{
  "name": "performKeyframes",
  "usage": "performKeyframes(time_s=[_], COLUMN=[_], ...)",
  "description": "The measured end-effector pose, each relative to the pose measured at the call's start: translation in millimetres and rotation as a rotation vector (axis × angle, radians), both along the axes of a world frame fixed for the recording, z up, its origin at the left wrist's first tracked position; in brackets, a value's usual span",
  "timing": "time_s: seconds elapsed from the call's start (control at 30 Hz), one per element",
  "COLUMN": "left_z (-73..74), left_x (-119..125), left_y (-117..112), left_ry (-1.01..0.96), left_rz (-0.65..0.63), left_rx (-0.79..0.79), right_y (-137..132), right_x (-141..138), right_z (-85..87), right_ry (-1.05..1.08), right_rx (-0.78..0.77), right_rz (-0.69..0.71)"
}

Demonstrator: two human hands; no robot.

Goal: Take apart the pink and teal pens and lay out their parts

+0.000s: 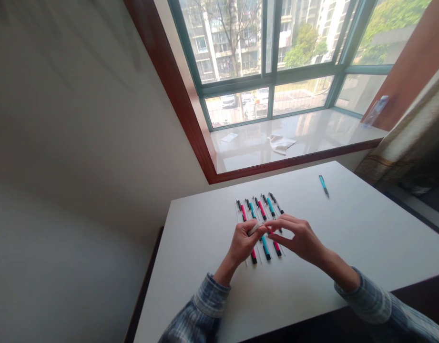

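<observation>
Several pink and blue pens with black ends lie in a row [261, 209] on the white table [365, 228], partly hidden under my hands. My left hand [242, 241] is closed on a small pale pen part [255, 228], pinched between thumb and fingers. My right hand [298, 236] hovers just to its right, fingers curled and pinched toward the same piece, touching its tip. Both hands sit above the near half of the pen row. A single blue pen [323, 185] lies apart, far right of the row.
A wide window sill [312, 138] behind the table holds a crumpled white cloth [280, 143] and a small paper [229, 137]. A bare wall stands on the left, a curtain [412, 138] on the right. The table's near edge is dark.
</observation>
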State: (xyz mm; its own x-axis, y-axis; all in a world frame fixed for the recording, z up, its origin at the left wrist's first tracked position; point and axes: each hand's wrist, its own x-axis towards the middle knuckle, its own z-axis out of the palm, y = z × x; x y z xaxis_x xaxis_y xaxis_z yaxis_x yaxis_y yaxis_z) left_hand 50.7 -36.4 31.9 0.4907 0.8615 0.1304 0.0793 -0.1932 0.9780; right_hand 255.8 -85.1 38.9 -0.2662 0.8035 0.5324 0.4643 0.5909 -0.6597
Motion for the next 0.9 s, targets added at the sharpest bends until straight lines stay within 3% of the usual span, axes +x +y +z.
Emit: performKeyframes(time_s=[0.23, 0.57, 0.73, 0.9], left_z=[-0.8, -5.6, -3.0, 0.3], left_x=[0, 1, 1, 0], left_y=[0, 0, 2, 4], left_ry=[0.01, -0.002, -0.009, -0.023], left_rz=[-0.078, -0.052, 0.076, 0.162], left_rx=[-0.031, -0.064, -0.072, -0.078], right_y=[2, 4, 12, 23], right_x=[0, -2, 13, 33], right_z=[1.3, 3.1, -2.7, -22.1], right_ry=[-0.017, 0.018, -0.039, -0.162], right_rx=[-0.046, -0.02, -0.012, -0.044], right_rz=[0.033, 0.024, -0.025, -0.079])
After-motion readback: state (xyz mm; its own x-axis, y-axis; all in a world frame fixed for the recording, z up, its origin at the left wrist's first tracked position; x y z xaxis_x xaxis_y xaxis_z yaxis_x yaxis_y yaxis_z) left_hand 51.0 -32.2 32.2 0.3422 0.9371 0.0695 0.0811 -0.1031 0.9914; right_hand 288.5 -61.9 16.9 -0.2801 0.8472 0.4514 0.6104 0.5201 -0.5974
